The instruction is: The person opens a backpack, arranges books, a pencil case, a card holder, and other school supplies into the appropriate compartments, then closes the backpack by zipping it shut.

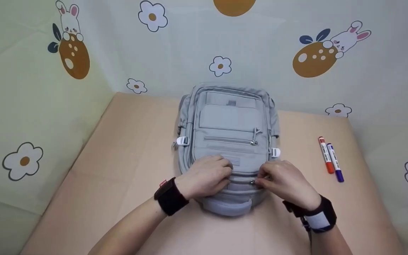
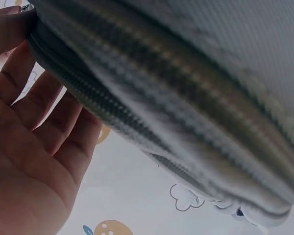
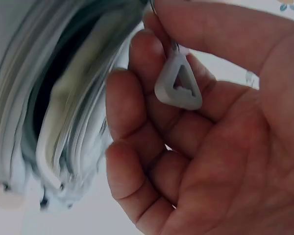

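Observation:
A grey backpack lies on the table, its front facing up and its top handle toward me. My left hand rests at the backpack's near left part; in the left wrist view its thumb and fingers pinch the fabric edge beside a zipper. At the near right side, my right hand pinches a zipper pull with a triangular grey tab between thumb and forefinger. A dark gap with a pale lining shows along that zipper in the right wrist view.
A red marker and a blue marker lie side by side to the right of the backpack. Patterned cloth walls enclose the peach-coloured table at the back and sides. White buckles sit on the backpack's sides.

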A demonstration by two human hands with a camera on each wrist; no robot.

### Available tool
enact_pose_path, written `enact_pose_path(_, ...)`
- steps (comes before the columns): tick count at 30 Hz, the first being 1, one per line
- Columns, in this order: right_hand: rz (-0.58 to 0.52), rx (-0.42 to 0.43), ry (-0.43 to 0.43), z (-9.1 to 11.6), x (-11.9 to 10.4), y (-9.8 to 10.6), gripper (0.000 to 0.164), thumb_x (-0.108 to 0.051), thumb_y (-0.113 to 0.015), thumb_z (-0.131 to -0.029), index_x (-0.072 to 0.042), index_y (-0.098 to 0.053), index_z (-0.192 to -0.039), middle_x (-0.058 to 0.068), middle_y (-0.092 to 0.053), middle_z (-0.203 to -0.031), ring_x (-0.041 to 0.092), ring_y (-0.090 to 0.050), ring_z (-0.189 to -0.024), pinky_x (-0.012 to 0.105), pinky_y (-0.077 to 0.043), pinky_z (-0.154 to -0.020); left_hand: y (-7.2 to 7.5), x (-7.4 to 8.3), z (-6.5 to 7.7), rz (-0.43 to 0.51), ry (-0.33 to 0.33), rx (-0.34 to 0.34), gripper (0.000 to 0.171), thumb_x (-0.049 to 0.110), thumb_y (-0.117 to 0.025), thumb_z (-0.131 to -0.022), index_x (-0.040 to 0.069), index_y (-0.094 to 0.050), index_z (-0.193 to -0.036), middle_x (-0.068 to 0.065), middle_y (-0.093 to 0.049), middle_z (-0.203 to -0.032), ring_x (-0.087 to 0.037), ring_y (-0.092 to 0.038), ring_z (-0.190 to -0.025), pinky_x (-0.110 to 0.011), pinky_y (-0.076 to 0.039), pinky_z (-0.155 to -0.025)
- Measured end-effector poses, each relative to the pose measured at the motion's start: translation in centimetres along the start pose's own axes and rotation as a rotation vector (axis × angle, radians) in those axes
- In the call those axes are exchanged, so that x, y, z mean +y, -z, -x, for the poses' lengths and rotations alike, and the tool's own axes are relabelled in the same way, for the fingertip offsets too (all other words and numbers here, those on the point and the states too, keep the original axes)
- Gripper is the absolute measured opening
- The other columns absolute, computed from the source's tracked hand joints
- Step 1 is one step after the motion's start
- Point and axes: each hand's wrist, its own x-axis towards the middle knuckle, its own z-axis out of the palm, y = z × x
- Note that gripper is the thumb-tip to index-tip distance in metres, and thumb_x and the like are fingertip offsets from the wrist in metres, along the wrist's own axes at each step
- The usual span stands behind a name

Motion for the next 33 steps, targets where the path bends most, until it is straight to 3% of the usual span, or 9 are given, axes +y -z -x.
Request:
enact_pose_path(6, -0.07, -0.029, -0.023, 0.1, 1.9, 1.1, 0.014, -0.019, -0.082, -0.086, -0.024, -0.069, -0.082, -0.018, -0.064, -0.079, 0.007, -0.059, -0.076, 0.034, -0.049, -0.073, 0.1, -0.1, 0.1, 0.009, 0.0, -0.002, 0.012, 0.028, -0.066, -0.097, 0.017, -0.071, -0.099, 0.001, -0.067, -0.109, -0.018, -0.059, -0.101, -0.035, -0.049, -0.087)
enact_pose_path(12, -0.106, -0.044, -0.034, -0.1, 2.2, 1.2, 0.012, -0.018, -0.082, -0.086, -0.022, -0.071, -0.084, -0.016, -0.065, -0.08, 0.009, -0.06, -0.077, 0.034, -0.05, -0.073, 0.0, 0.1, -0.2, 0.015, 0.013, 0.004, 0.01, 0.029, -0.07, -0.094, 0.019, -0.07, -0.095, 0.003, -0.064, -0.105, -0.016, -0.057, -0.097, -0.034, -0.049, -0.085)
enact_pose_path(16, -0.093, -0.04, -0.043, -0.2, 2.0, 1.2, 0.013, -0.017, -0.082, -0.086, -0.021, -0.07, -0.082, -0.015, -0.064, -0.079, 0.01, -0.06, -0.077, 0.033, -0.05, -0.072, -0.2, 0.7, -1.3, 0.019, -0.004, 0.033, 0.019, 0.038, -0.074, -0.092, 0.02, -0.069, -0.097, 0.005, -0.062, -0.103, -0.015, -0.055, -0.094, -0.032, -0.048, -0.082)
enact_pose_path(21, -0.028, -0.039, -0.013, -0.3, 1.7, 1.2, 0.014, -0.018, -0.082, -0.085, -0.022, -0.069, -0.081, -0.016, -0.062, -0.076, 0.011, -0.056, -0.073, 0.034, -0.046, -0.071, -0.8, 2.0, -3.3, -0.041, -0.022, 0.066, 0.024, 0.044, -0.075, -0.091, 0.021, -0.068, -0.093, 0.005, -0.062, -0.102, -0.014, -0.055, -0.091, -0.03, -0.048, -0.075)
enact_pose_path(28, 0.027, -0.019, 0.036, 0.1, 2.2, 0.9, 0.015, -0.02, -0.082, -0.085, -0.024, -0.068, -0.082, -0.02, -0.062, -0.079, 0.01, -0.055, -0.078, 0.036, -0.044, -0.077, -1.6, 3.4, -5.0, -0.186, -0.019, 0.012, 0.033, 0.048, -0.072, -0.092, 0.017, -0.075, -0.103, 0.001, -0.064, -0.108, -0.017, -0.057, -0.094, -0.032, -0.05, -0.073)
enact_pose_path(33, 0.029, 0.027, 0.055, 0.8, 2.8, 0.5, 0.017, -0.021, -0.084, -0.084, -0.023, -0.067, -0.086, -0.017, -0.063, -0.086, 0.01, -0.057, -0.086, 0.038, -0.045, -0.081, -1.5, 3.6, -5.4, -0.206, -0.018, -0.017, 0.032, 0.045, -0.068, -0.095, 0.016, -0.077, -0.106, 0.001, -0.064, -0.108, -0.018, -0.058, -0.093, -0.033, -0.05, -0.075)
